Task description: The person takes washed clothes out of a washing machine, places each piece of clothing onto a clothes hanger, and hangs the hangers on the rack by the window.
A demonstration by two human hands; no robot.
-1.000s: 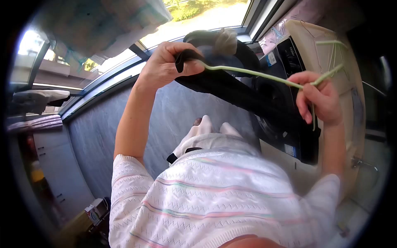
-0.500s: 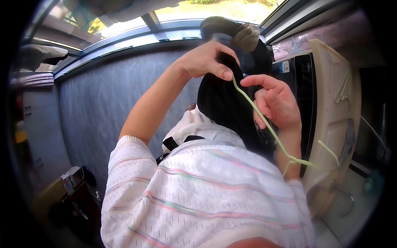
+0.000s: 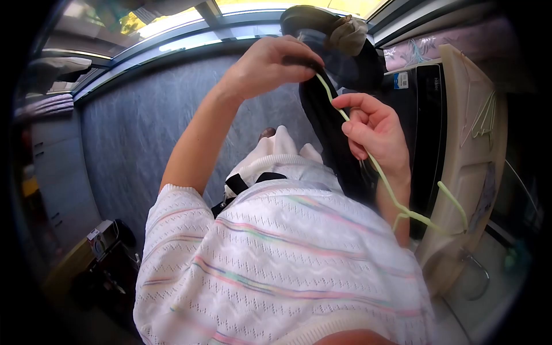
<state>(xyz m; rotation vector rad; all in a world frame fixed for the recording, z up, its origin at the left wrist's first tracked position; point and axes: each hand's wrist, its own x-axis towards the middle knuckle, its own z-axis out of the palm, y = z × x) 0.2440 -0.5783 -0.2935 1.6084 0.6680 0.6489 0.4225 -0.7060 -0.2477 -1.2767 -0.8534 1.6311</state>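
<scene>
A pale green clothes hanger (image 3: 384, 179) slants from the black garment down to the right, its hook lying toward the cream washboard sink. The black garment (image 3: 329, 123) hangs below my left hand (image 3: 267, 68), which is closed on its upper edge near the hanger's end. My right hand (image 3: 376, 129) pinches the hanger's arm between thumb and fingers, a short way below that end. Part of the cloth is hidden behind my right hand and wrist.
To the right stands a black washing machine (image 3: 426, 126) beside the cream washboard sink (image 3: 460, 172), where more thin hangers (image 3: 485, 118) hang. A dark round basin (image 3: 336, 63) with a beige cloth sits near the window. White cabinets (image 3: 57, 167) line the left.
My left hand has shifted left and up with the garment's edge, and the cloth now hangs narrower. My right hand's fingers, more spread before, have closed on the hanger's arm.
</scene>
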